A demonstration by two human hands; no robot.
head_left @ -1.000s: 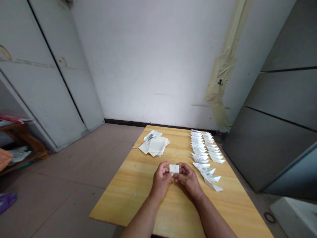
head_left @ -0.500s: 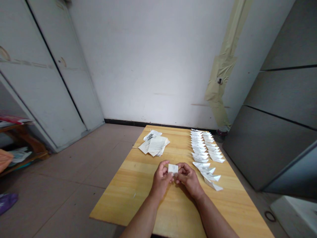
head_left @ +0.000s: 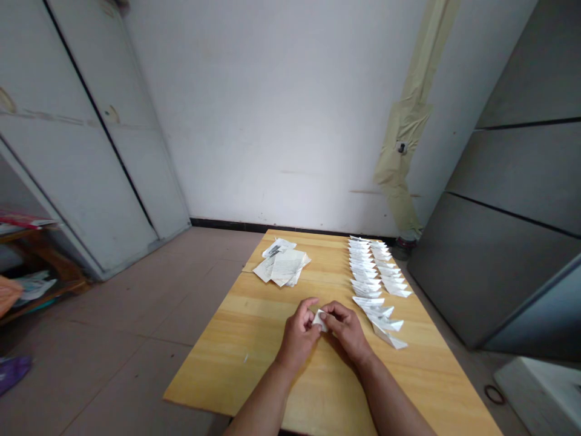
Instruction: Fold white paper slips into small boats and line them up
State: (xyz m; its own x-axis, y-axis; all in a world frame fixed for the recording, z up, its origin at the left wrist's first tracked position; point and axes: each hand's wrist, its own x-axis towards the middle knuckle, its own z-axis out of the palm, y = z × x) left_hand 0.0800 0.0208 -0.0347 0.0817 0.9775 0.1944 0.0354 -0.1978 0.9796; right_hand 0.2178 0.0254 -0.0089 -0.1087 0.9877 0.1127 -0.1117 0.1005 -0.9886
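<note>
A small folded piece of paper [head_left: 319, 320] is between my two hands, above the near part of the wooden table [head_left: 236, 339]. My left hand [head_left: 298, 330] pinches its left side, with the index finger raised away from it. My right hand [head_left: 345, 327] grips the right side, thumb on the paper's face. The fingers partly cover the paper. To the right of my right hand lie folded paper boats [head_left: 384, 321], the nearest ones loosely overlapping.
Rows of folded paper boats [head_left: 364, 266] run along the table's right side. Loose printed sheets [head_left: 287, 266] lie piled at the far left. A white wall [head_left: 281, 121] stands behind the table, a grey cabinet [head_left: 512, 242] at the right.
The paper was a flat, squarish piece held upright; now it is turned to a pointed shape and more covered by the fingers. My right hand has shifted slightly left over it.
</note>
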